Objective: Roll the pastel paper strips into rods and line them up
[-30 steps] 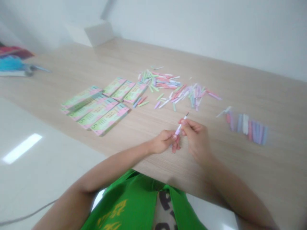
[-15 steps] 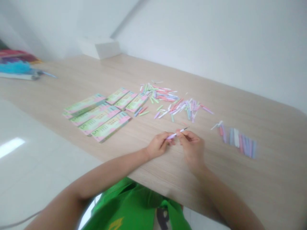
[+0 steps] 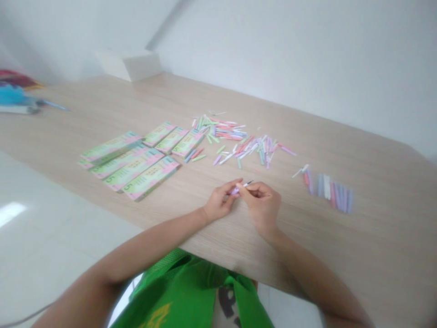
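Observation:
A slim purple-and-white pen (image 3: 235, 190) with a dark pointed tip lies between my two hands, just above the table near its front edge. My left hand (image 3: 221, 200) is closed round the purple end. From the other side my right hand (image 3: 262, 203) pinches the pen near its white part, thumb and forefinger touching it. The dark tip pokes out beyond the right fingers. Beyond my hands lie loose pastel pen pieces (image 3: 251, 146), and a second heap of pink, white and green pieces (image 3: 228, 130) lies farther back.
Several green-and-pink boxes (image 3: 150, 176) lie in two rows at left. A line of pastel sticks (image 3: 336, 193) sits at right, close to a few loose pieces (image 3: 307, 178). A white box (image 3: 141, 66) stands by the wall; a blue item (image 3: 12, 95) lies far left.
My right fingers have come closer to my left hand along the pen, and less of its white part shows. The whole view has shifted slightly, with the table things appearing farther left.

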{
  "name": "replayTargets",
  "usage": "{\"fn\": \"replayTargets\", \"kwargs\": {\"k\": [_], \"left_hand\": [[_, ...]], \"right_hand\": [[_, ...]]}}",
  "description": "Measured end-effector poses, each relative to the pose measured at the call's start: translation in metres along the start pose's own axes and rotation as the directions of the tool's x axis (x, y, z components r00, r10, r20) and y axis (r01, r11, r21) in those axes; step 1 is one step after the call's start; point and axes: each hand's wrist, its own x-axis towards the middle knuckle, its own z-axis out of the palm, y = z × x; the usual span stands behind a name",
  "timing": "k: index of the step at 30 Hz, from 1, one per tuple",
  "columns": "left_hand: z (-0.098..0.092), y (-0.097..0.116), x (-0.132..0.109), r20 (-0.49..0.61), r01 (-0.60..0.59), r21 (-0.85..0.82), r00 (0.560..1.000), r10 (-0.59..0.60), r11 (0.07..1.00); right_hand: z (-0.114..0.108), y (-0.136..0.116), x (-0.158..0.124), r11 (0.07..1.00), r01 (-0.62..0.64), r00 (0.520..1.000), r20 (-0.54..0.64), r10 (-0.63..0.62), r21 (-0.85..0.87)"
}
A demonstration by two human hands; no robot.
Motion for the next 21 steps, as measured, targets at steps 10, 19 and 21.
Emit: {"fn": "replayTargets", "kwargs": {"k": [10,19,21], "left_hand": [[-0.003,-0.006,0.003,-0.226,-0.285,0.065,0.929,0.292,0.956],[0.001,-0.020,-0.003,-0.338,-0.077,0.065,0.936,0.095,0.995],[0.002,-0.018,-0.001,-0.400,0.011,0.063,0.916,0.015,0.998]], "right_hand": [[-0.060,-0.058,0.002,0.973,0.144,0.973,-0.206,-0.106,0.179],[-0.046,-0.050,0.001,0.964,0.174,0.971,-0.196,-0.134,0.203],[-0.041,-0.045,0.006,0.956,0.141,0.983,-0.150,-0.105,0.259]]}}
